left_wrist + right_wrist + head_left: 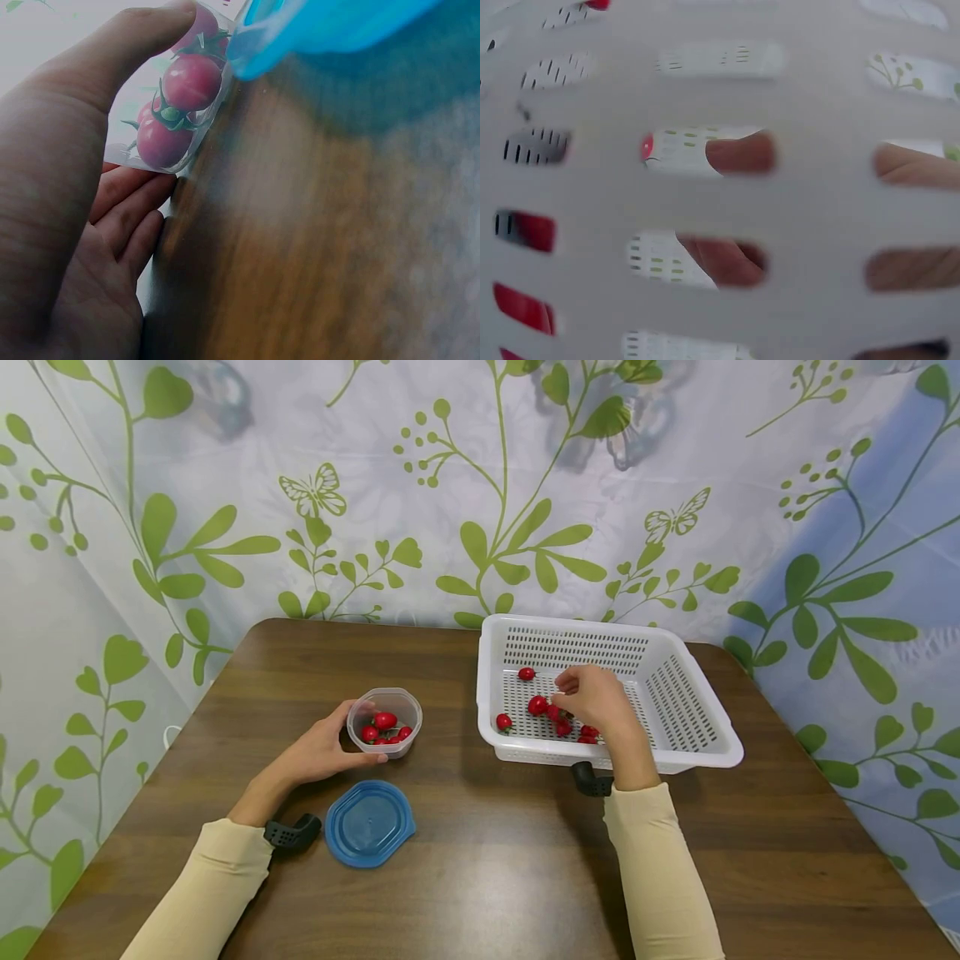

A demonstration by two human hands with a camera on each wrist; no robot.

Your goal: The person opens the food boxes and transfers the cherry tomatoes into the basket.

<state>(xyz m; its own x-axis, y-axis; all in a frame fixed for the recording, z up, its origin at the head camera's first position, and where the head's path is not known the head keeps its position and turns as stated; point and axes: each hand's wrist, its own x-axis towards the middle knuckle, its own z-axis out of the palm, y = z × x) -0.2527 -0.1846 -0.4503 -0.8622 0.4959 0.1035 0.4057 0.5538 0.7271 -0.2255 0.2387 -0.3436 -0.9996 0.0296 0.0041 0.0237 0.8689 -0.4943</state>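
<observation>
My left hand [330, 747] holds a small clear plastic container [411, 697], its thumb along the near side and fingers around the far left. Several red cherry tomatoes [193, 82] with green stems lie inside it. My right hand [596, 697] hangs over the white basket [686, 693], fingers bent and parted just above a cluster of cherry tomatoes [537, 705]. Seen through the basket's slots in the right wrist view, the fingers [739, 154] have no tomato visible between them. A blue lid [369, 823] lies on the table just in front of the container.
The brown wooden table [487, 877] carries the container, lid and basket. Single cherry tomatoes sit apart at the basket's left, one near the back [527, 674] and another by the left wall [503, 722]. A leaf-patterned curtain [360, 485] hangs behind the table.
</observation>
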